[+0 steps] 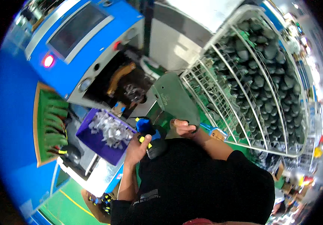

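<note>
My left hand (137, 150) is closed around a black shoe (157, 144) with a bright blue lining and yellow tabs. I hold it close in front of my dark shirt, just right of a purple bin. In my right hand (184, 128) is a dark green shoe last (174, 95), gripped at its lower end. A small hole and some print show on its face. The last slants up and left toward the machine, apart from the shoe. Part of the right fingers is hidden behind the last.
A blue machine (62, 65) with a screen, a lit red button and a dark work opening stands at far left. The purple bin (103, 150) holds white crumpled pieces. At right, a white wire basket (210, 112) is heaped with dark lasts. Another black shoe (71, 153) lies left.
</note>
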Tool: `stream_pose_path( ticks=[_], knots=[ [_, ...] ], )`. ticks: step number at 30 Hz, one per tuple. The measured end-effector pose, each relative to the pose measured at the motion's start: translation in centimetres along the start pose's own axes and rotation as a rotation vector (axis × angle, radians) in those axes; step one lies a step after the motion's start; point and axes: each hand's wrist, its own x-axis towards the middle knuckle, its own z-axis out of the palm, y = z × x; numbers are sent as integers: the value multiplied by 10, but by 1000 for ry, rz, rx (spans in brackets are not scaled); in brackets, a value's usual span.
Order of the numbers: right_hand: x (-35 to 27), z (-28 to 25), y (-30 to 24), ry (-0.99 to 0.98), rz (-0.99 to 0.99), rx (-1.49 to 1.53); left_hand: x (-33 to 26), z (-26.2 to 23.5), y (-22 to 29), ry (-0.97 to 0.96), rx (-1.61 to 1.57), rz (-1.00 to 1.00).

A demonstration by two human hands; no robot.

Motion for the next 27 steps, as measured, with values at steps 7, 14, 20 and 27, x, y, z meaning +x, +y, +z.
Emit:
stream_pose_path(
  ticks=[7, 14, 20, 27],
  knots=[
    [-112, -29, -20, -193, -247, 160, 17, 68, 102, -46, 408, 346],
    [-218, 70, -35, 430, -813, -499, 47, 141, 146, -174, 395, 262],
    [-362, 39, -49, 1507, -1013, -1012, 75, 205, 180, -203, 463, 166],
    [-480, 15, -92, 2435, -942, -1343, 96, 239, 177, -229, 482, 212]
  ],
)
